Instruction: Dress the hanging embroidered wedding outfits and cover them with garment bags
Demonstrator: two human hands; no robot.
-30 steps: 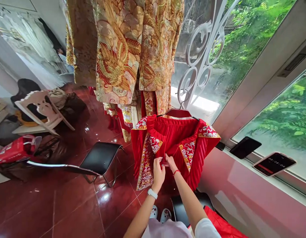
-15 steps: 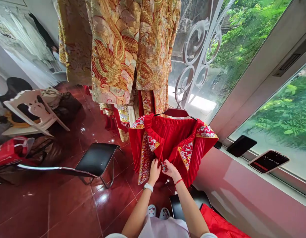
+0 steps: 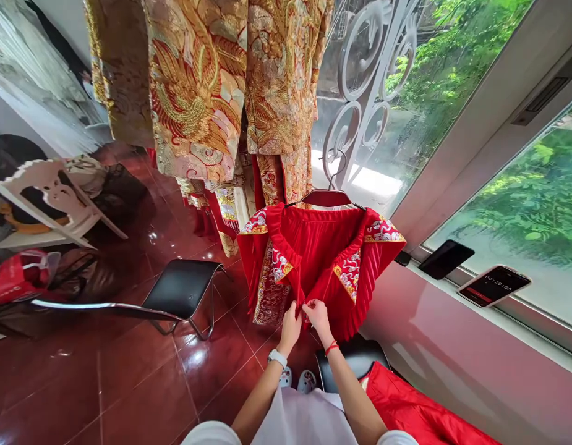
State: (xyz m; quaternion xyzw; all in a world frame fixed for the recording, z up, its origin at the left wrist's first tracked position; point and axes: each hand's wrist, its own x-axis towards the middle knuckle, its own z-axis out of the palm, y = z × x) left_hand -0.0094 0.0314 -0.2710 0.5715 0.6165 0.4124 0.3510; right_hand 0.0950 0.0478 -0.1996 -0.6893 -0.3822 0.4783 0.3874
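A red pleated skirt (image 3: 327,259) with embroidered panels hangs from a red hanger (image 3: 326,196) in front of me. My left hand (image 3: 290,324), with a white watch on the wrist, pinches the skirt's open edge low at the middle. My right hand (image 3: 317,314), with a red string on the wrist, pinches the facing edge right beside it. Both hands meet at the same spot on the fabric, fingers closed.
Gold embroidered garments (image 3: 206,86) hang behind the skirt. A black stool (image 3: 181,287) stands to the left, another black stool (image 3: 355,358) under my arms, red cloth (image 3: 415,411) at lower right. Two phones (image 3: 492,285) lie on the window sill. A white chair (image 3: 49,204) is far left.
My hands have slid a little down the skirt's opening and stayed pinched together. The view has tilted slightly downward.
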